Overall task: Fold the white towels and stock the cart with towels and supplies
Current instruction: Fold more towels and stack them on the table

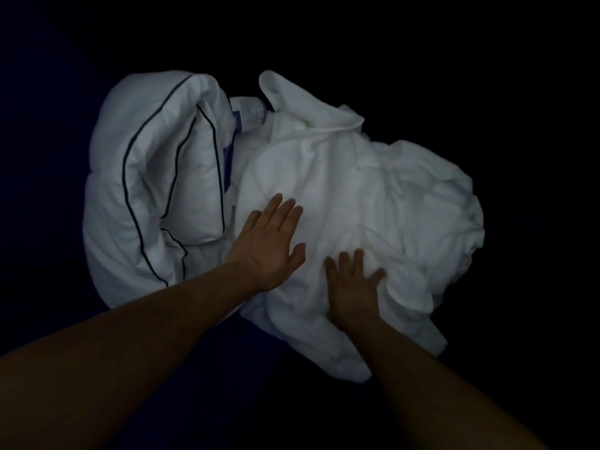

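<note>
On my feed the pic is v. dark, so only the white stuff and the arms read well. The white towel [373, 190] lies in a crumpled heap at centre-right of view, on a dark surface [487, 368] that I can't identify; one edge is rolled up into a curl at the top, and folds bunch along the right side. Left hand [269, 241] lies flat on the towel's left part, fingers straight and close together, thumb out to the right, nothing gripped. Right hand [352, 287] rests on the near-centre of the heap, just beside the left one but not touching it, fingers spread and pressing into the cloth, also gripping nothing; its fingertips are a bit blurred. Both forearms are bare and come in from the bottom of the frame. Left of the towel, touching it, sits a puffy white pillow [156, 164] w/ thin dark piping, folded over on itself. Between pillow and towel a bit of blue [229, 154] shows, can't tell what it belongs to. Everything else around the heap is too dark to make out.
</note>
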`<state>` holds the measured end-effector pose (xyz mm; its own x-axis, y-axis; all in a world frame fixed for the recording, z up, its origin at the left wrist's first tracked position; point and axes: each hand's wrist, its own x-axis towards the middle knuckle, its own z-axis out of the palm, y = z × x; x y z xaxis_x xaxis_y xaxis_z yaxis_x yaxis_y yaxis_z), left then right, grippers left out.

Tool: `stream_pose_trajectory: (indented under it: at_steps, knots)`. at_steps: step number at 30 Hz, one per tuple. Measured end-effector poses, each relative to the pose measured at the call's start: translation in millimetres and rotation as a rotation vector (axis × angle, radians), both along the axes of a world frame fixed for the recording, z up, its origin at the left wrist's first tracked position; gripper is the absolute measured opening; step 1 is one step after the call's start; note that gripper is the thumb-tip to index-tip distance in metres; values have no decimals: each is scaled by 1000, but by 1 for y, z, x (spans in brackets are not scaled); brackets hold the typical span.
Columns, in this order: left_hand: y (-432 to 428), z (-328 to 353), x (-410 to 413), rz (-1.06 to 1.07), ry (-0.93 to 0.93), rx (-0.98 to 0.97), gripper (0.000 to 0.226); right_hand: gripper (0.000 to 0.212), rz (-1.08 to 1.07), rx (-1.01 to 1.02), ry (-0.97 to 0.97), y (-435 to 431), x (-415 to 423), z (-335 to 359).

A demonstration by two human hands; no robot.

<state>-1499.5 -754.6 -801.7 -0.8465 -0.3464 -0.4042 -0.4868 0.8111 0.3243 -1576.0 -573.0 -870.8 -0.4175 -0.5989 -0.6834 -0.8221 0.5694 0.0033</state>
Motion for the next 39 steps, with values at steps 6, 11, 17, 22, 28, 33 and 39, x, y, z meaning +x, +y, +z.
stream_pose_trajectory:
  at_steps: [6, 11, 17, 22, 28, 33, 39]
  knots:
    - [-6, 6, 3, -4, 27, -1, 85, 26, -162, -292, -4, 1, -20, 9]
    - [-12, 53, 2, -31, -91, 139, 117, 19, -481, -635, -259, 22, -56, 76]
    - [2, 164, -12, -29, -78, 417, 125, 18, -558, -856, -280, 13, -81, 226]
    - [27, 259, -29, -78, -5, 309, 129, 31, -478, -896, -256, 20, -87, 374]
    - [49, 367, -40, -45, 27, 259, 60, 41, -444, -951, -195, 58, -95, 491]
    - [56, 440, -34, -79, 95, 291, 42, 41, -354, -701, -161, 91, -104, 510]
    - [99, 490, -45, 251, 363, 297, 32, 30, -516, -886, -230, 114, -76, 534]
